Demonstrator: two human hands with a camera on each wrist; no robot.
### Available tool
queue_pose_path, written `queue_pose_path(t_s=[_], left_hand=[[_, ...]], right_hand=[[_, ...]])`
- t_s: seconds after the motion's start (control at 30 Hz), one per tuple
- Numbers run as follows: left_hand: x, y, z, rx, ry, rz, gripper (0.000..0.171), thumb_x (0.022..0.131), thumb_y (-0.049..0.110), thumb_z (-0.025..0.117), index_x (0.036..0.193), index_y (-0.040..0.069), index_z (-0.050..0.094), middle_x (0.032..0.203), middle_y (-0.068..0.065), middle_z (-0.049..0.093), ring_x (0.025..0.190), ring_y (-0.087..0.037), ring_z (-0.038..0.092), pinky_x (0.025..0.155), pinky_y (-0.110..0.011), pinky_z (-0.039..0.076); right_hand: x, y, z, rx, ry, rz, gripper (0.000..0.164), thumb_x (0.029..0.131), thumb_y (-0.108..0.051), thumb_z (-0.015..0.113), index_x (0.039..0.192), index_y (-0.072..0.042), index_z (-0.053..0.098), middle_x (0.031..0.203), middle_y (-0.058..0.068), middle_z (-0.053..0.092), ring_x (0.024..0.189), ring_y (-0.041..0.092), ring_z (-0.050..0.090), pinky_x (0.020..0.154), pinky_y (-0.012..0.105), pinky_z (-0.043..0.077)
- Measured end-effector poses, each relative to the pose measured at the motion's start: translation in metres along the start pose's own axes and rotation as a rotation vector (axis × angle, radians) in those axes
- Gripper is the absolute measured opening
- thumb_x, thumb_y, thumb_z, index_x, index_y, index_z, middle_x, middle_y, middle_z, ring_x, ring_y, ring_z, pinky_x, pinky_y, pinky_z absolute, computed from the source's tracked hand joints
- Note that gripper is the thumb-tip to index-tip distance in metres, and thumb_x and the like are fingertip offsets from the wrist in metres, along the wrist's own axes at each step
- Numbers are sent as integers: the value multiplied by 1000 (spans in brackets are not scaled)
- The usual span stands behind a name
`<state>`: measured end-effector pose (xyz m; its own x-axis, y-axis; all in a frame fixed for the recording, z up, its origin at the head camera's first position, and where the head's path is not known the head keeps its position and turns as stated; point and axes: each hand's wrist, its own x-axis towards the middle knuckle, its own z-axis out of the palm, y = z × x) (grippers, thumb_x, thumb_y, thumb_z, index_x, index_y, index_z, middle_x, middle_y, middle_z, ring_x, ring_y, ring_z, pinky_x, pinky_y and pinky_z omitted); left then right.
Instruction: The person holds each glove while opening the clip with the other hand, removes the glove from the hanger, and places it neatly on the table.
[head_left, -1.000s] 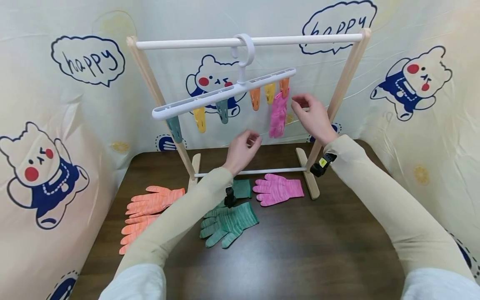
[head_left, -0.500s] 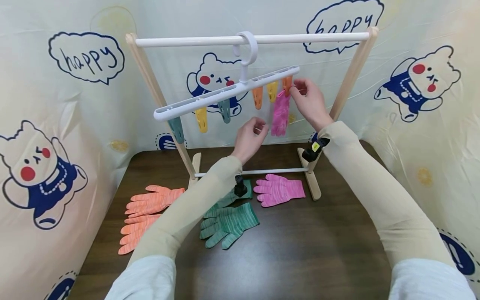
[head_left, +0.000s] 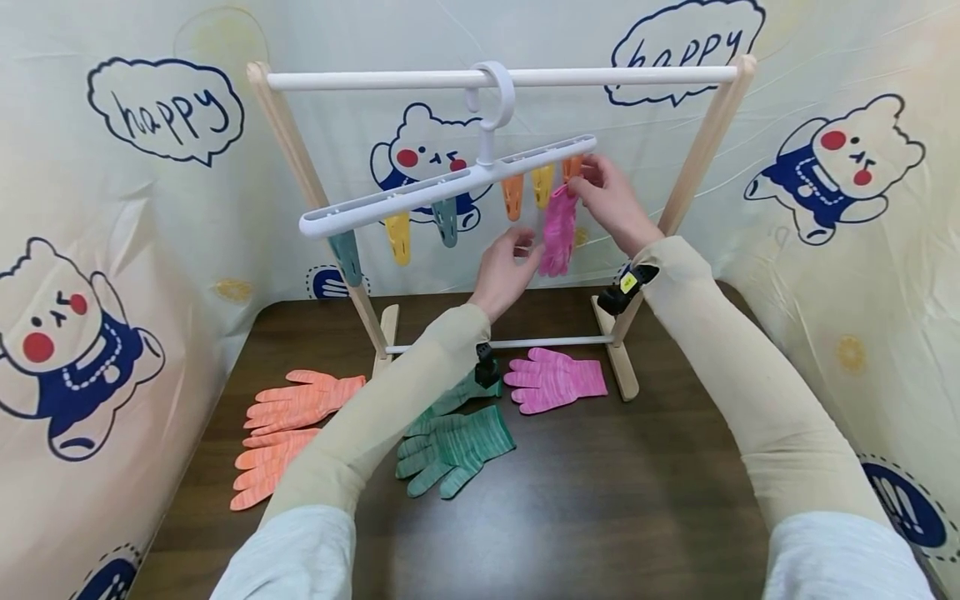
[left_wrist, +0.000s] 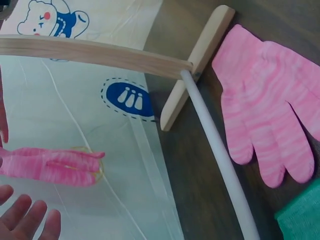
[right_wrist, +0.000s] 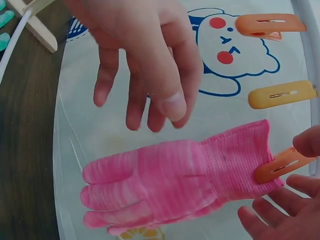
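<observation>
A pink glove (right_wrist: 165, 175) hangs fingers down from an orange clothes peg (right_wrist: 285, 165), which bites its cuff at the right end of a white hanger (head_left: 420, 193). My right hand (head_left: 611, 200) is at that peg and cuff; in the right wrist view its thumb lies over the peg's edge and its fingers spread below, with a gap between. My left hand (head_left: 506, 271) hovers left of the glove, fingers loosely bent and holding nothing. Further pegs, orange (head_left: 512, 197), yellow (head_left: 542, 186) and blue-green (head_left: 444, 222), hang along the hanger without gloves.
The hanger hooks over the white rod (head_left: 375, 81) of a wooden-legged rack (head_left: 701, 150). On the brown table (head_left: 600, 500) lie another pink glove (head_left: 558, 381), green gloves (head_left: 457, 450) partly behind the left arm, and orange gloves (head_left: 300, 402). A printed curtain (head_left: 825, 317) surrounds the table.
My right hand has moved left from beside the glove up to the peg and cuff. My left hand has risen and shifted right, closer to the hanging glove.
</observation>
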<state>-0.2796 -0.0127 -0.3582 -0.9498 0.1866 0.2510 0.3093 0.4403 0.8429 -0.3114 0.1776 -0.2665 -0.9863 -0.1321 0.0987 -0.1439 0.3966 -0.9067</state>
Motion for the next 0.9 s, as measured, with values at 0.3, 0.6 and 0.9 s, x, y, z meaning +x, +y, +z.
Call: queue_pose_path(t_s=[0.3, 0.6, 0.9], left_hand=[[7, 9, 9, -58, -12, 31, 43, 106, 28, 60, 145, 9, 52, 135, -8, 62, 120, -20, 61, 99, -30, 53], [9, 16, 14, -97, -10, 28, 37, 107, 24, 59, 140, 8, 52, 124, -12, 67, 112, -21, 64, 96, -30, 54], [7, 24, 18, -145, -21, 55, 34, 108, 23, 57, 137, 7, 55, 120, -11, 68, 106, -21, 66, 92, -31, 56]], right_hand=[[-6, 3, -3, 24, 49, -23, 46, 109, -22, 48, 152, -8, 46, 141, 12, 56, 123, 20, 53, 101, 34, 44], [-12, 5, -4, 108, 32, -29, 42, 109, -21, 49, 149, -6, 48, 138, 13, 56, 120, 20, 54, 108, 40, 45], [-23, 8, -5, 270, 62, -32, 41, 109, -30, 52, 145, -9, 54, 139, 12, 58, 126, 23, 56, 114, 45, 43]])
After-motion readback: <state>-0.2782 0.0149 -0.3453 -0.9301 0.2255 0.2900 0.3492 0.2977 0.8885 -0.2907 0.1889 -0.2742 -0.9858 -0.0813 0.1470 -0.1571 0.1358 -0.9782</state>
